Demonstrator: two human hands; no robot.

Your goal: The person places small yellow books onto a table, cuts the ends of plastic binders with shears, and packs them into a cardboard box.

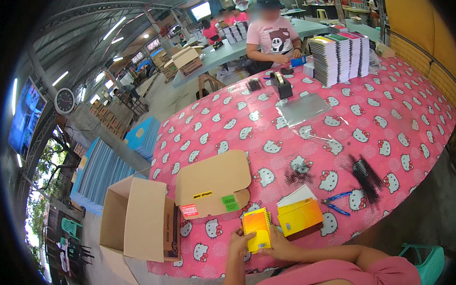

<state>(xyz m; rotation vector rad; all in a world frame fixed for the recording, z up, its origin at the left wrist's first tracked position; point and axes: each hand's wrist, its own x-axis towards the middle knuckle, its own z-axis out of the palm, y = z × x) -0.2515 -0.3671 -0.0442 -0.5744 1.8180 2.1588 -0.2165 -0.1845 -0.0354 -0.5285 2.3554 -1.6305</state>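
Note:
At the table's near edge, a yellow-orange spiral notebook is gripped between my two hands. My left hand closes on its left side, thumb lying over the cover. Along the lower right side, my right hand holds it too, its fingers partly hidden. Just right of it lie loose yellow notebook covers with white sheets fanned out behind them. Blue-handled pliers rest beside these, touched by neither hand.
An open carton stands left of a flattened cardboard piece. Black binding wires lie at right. Farther back are a clear plastic sheet, a tape dispenser, tall notebook stacks and a co-worker holding a blue item.

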